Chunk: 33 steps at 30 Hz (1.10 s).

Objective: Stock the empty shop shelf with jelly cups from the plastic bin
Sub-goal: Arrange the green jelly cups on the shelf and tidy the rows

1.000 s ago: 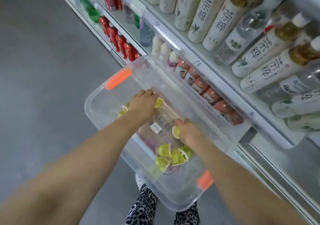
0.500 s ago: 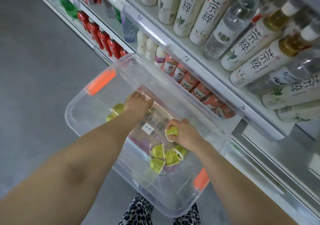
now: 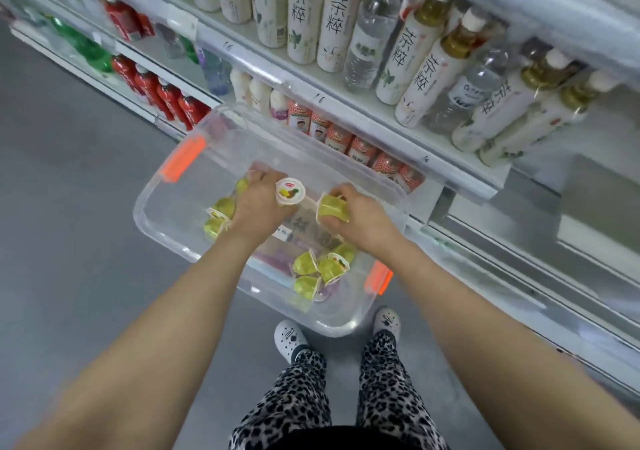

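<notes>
A clear plastic bin (image 3: 166, 214) with orange latches stands on the floor against the shelving. Inside it, my left hand (image 3: 258, 207) grips a jelly cup (image 3: 290, 191) with its white printed lid facing up. My right hand (image 3: 360, 219) holds a yellow-green jelly cup (image 3: 333, 208) on its side. Loose yellow-green cups (image 3: 320, 269) lie near the bin's right end, and more cups (image 3: 218, 215) lie left of my left hand. A bare white lower shelf (image 3: 519, 259) runs to the right of the bin.
Shelves above hold tall white tea bottles (image 3: 301, 13), water bottles (image 3: 370, 40) and small red-capped drinks (image 3: 360, 149). Red bottles (image 3: 162, 92) stand further left. Grey floor (image 3: 69, 207) spreads to the left. My feet in white clogs (image 3: 289, 340) are just behind the bin.
Both hands have lifted with a cup each: the left now shows a cup with its lid up, the right has raised its cup higher. The view tilted down, showing my feet.
</notes>
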{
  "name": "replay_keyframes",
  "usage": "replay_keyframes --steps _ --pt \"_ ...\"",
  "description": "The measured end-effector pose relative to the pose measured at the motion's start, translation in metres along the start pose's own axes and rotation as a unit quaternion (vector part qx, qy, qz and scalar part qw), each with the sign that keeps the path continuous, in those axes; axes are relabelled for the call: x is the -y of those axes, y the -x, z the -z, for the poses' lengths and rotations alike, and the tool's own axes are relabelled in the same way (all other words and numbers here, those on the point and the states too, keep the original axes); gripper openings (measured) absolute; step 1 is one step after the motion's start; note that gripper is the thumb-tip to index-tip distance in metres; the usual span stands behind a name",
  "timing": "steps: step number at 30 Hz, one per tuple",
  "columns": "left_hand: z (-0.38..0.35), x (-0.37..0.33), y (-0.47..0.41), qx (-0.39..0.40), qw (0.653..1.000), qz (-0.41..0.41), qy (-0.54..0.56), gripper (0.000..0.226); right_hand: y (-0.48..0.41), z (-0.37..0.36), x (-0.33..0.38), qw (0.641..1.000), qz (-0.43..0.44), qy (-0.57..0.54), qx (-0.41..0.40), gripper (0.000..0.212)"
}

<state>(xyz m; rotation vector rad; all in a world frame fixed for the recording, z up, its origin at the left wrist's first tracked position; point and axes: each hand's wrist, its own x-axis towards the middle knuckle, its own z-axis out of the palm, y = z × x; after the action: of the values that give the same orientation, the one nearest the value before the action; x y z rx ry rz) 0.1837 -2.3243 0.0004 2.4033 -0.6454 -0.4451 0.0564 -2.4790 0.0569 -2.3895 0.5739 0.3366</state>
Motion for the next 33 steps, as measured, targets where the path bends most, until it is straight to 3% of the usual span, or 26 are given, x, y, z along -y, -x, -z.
replay_keyframes --steps 5,10,14,19,25,33 --pt "0.010 -0.033 0.042 -0.047 0.995 -0.051 0.067 0.052 0.052 0.010 -0.016 0.987 0.025 -0.098 -0.125 0.051" --pt "0.021 -0.088 0.084 -0.044 0.988 -0.026 0.145 0.054 0.100 0.028 -0.039 0.957 0.023 -0.194 -0.215 0.064" --pt "0.005 -0.137 0.112 -0.026 0.981 -0.058 0.184 0.049 0.141 0.052 -0.065 0.935 0.032 -0.221 -0.277 0.048" --pt "-0.036 -0.217 0.144 0.003 0.968 -0.114 0.222 0.047 0.203 0.089 -0.119 0.904 0.015 -0.254 -0.343 0.033" --pt "-0.119 -0.334 0.199 0.085 0.954 -0.203 0.204 0.047 0.323 0.133 -0.226 0.869 -0.041 -0.220 -0.442 0.030" --pt "-0.241 -0.483 0.292 0.175 0.909 -0.321 0.197 0.049 0.496 0.161 -0.362 0.812 -0.123 -0.166 -0.546 0.031"
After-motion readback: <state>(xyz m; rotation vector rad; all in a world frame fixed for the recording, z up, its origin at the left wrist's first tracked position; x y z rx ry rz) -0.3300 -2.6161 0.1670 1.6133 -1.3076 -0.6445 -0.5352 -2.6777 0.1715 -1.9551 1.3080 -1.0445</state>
